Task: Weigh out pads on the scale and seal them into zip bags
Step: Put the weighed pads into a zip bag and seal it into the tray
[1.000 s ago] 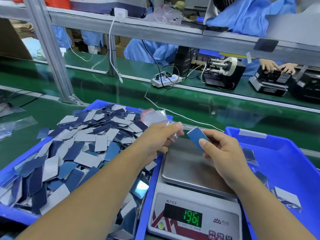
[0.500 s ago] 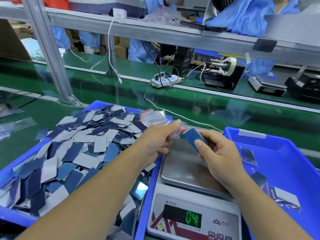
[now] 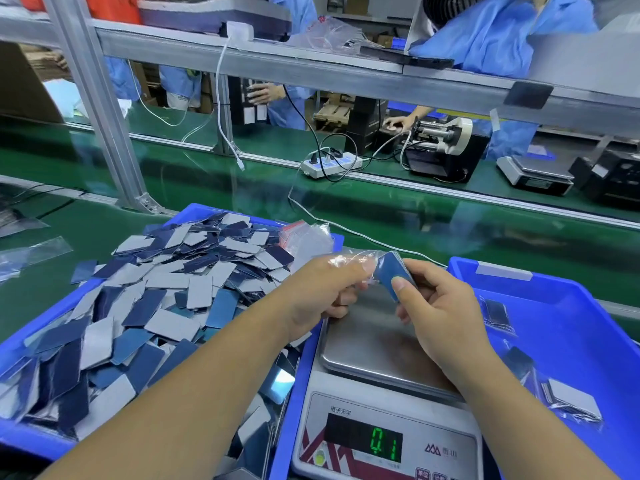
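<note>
Head view is showing the white digital scale point(image 3: 384, 424) at six o'clock, its green display reading 0.1 and its steel pan bare. Just above the pan, the right hand point(image 3: 440, 310) is pinching a small stack of blue rectangular pads point(image 3: 393, 271) between thumb and curled fingers, the stack's far end touching the mouth of a clear plastic zip bag point(image 3: 349, 259). The left hand point(image 3: 322, 296) is gripping that bag with closed fingers. At nine o'clock a blue plastic bin point(image 3: 20, 434) is holding loose blue and grey pads point(image 3: 166, 299); at three o'clock another blue bin point(image 3: 575, 327) is holding filled bags point(image 3: 568, 400).
</note>
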The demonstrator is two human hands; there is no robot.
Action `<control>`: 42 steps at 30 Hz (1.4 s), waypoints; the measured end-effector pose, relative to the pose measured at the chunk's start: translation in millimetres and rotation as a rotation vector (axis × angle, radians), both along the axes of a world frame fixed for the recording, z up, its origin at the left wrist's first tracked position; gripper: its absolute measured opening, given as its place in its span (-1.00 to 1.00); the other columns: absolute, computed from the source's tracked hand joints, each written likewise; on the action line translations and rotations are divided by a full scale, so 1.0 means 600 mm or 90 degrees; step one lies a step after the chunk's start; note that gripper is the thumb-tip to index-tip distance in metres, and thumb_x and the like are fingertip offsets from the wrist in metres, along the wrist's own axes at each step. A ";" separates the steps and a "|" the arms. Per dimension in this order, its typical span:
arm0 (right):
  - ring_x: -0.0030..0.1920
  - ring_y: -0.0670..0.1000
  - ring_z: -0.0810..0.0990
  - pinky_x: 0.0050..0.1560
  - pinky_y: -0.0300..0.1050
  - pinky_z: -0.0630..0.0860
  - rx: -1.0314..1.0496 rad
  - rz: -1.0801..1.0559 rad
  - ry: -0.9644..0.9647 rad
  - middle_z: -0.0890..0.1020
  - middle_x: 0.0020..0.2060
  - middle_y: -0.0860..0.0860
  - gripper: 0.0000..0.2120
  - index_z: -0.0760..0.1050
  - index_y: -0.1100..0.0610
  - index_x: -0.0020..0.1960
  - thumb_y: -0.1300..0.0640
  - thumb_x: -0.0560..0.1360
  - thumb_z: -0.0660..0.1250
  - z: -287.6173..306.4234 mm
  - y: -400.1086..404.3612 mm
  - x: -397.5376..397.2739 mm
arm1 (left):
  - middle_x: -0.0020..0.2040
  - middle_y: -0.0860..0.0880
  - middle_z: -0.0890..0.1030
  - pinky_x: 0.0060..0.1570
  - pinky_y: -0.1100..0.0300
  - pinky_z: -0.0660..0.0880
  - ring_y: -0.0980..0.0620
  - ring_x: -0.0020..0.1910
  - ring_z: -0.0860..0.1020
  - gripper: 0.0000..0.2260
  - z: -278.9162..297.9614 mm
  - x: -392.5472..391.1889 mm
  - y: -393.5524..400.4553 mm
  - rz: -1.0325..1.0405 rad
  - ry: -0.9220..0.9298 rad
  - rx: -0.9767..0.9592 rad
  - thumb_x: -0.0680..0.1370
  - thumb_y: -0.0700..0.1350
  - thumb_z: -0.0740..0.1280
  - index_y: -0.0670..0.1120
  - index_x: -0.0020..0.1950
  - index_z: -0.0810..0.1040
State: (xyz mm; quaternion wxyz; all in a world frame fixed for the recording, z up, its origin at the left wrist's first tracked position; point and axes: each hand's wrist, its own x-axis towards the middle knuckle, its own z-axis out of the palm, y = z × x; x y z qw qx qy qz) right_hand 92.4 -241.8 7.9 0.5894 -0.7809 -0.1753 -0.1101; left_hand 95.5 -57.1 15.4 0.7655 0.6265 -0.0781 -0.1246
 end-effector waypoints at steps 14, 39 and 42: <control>-0.40 0.07 0.55 -0.38 -0.13 0.52 0.180 0.119 0.191 0.60 -0.22 0.06 -0.68 0.54 0.09 0.12 0.34 0.43 0.48 0.005 -0.004 0.002 | -0.16 -0.02 0.66 -0.31 0.28 0.42 0.12 -0.27 0.53 -0.81 -0.004 -0.005 0.003 -0.014 -0.038 0.066 0.40 -0.16 0.50 -0.07 0.00 0.71; -0.40 -0.01 0.53 -0.32 -0.21 0.51 0.203 0.085 0.094 0.63 -0.37 0.03 -0.74 0.63 0.10 -0.11 0.46 0.46 0.40 0.014 0.000 -0.006 | -0.14 0.02 0.70 -0.27 0.27 0.43 0.07 -0.19 0.55 -0.82 0.008 -0.013 -0.009 0.036 -0.094 -0.040 0.37 0.05 0.50 0.09 -0.06 0.73; -0.41 -0.02 0.51 -0.31 -0.21 0.52 0.184 0.077 0.083 0.61 -0.41 0.00 -0.79 0.59 0.19 -0.07 0.47 0.46 0.39 0.013 0.002 -0.008 | -0.12 -0.01 0.69 -0.28 0.24 0.36 -0.04 -0.10 0.49 -0.84 0.007 -0.009 -0.009 0.068 -0.106 -0.047 0.44 -0.01 0.47 0.05 0.00 0.74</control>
